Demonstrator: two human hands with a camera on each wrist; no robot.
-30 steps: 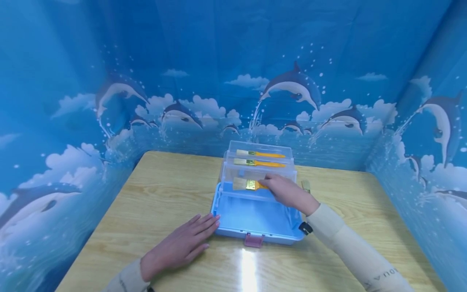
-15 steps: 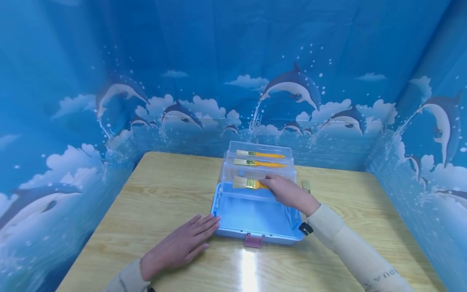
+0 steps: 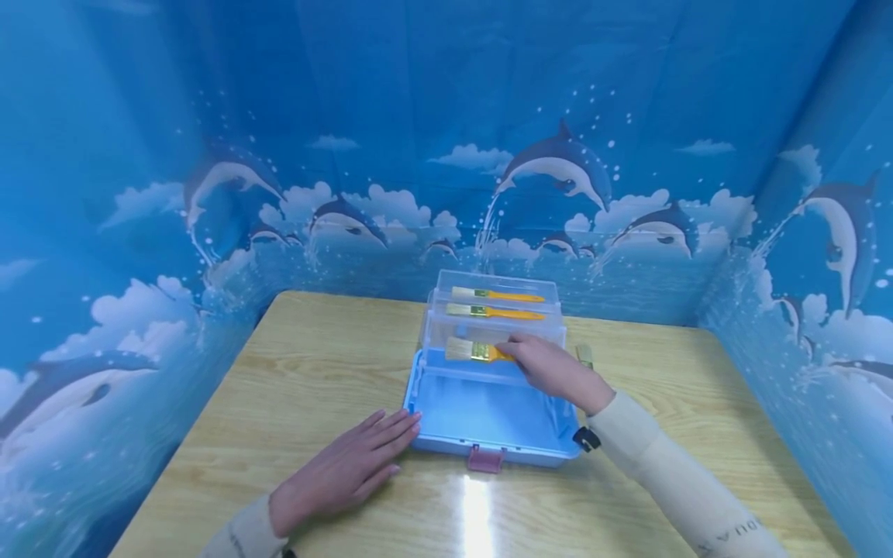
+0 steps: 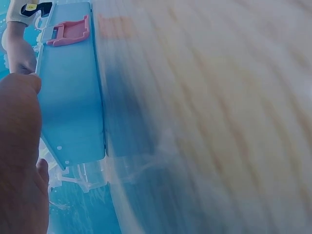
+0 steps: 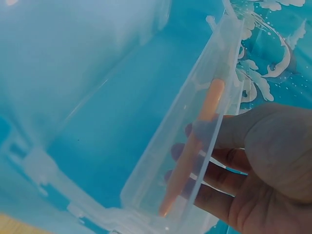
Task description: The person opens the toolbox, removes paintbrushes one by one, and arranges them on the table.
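Your left hand [image 3: 349, 466] has straight fingers; your right hand [image 3: 554, 372] pinches the brush [image 3: 480, 351], likely placing it, so let go next.

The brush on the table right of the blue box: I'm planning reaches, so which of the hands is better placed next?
Probably the right hand: it is nearer the table brush, though it holds the front-tray brush and must let go first. The left hand touches the blue box at its near left corner.

Orange-handled paintbrush [image 3: 480, 351], lengthwise, seemingly inside clear front tray [image 5: 161, 156] of open blue box [image 3: 488, 411]
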